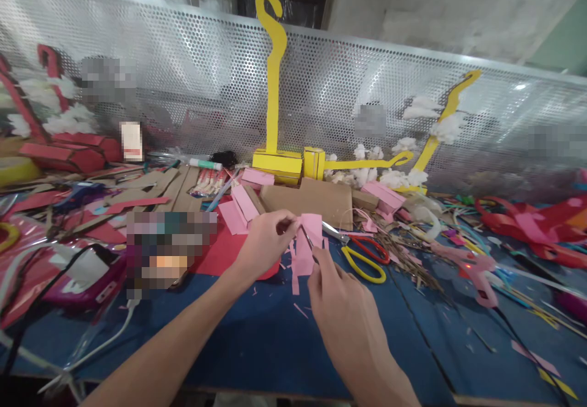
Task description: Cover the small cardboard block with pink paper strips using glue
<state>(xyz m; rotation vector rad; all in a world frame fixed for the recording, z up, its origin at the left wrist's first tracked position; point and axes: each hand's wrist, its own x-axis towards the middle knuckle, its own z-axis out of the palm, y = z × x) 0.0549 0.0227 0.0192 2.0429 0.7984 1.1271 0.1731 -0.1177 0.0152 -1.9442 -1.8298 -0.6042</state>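
Note:
Near the middle of the blue table, my left hand (268,242) is closed, its thumb and fingers pinched at the upper left edge of a pink paper piece (310,239). My right hand (342,291) is closed around a thin dark tool (307,236), whose tip points up and left toward my left fingertips. Whether the tool is scissors or a blade is too small to tell. Narrow pink strips (295,278) lie just below the paper. Right of it rest scissors (367,264) with yellow and red handles. Red paper (213,254) lies beneath my left wrist.
Yellow hooked paper shapes (273,89) stand against a perforated metal screen (206,65). Cardboard (312,202) lies behind my hands. A pink glue gun (474,269) with a cord is at right. Red shapes (64,155), a purple box (85,285) and cables are at left.

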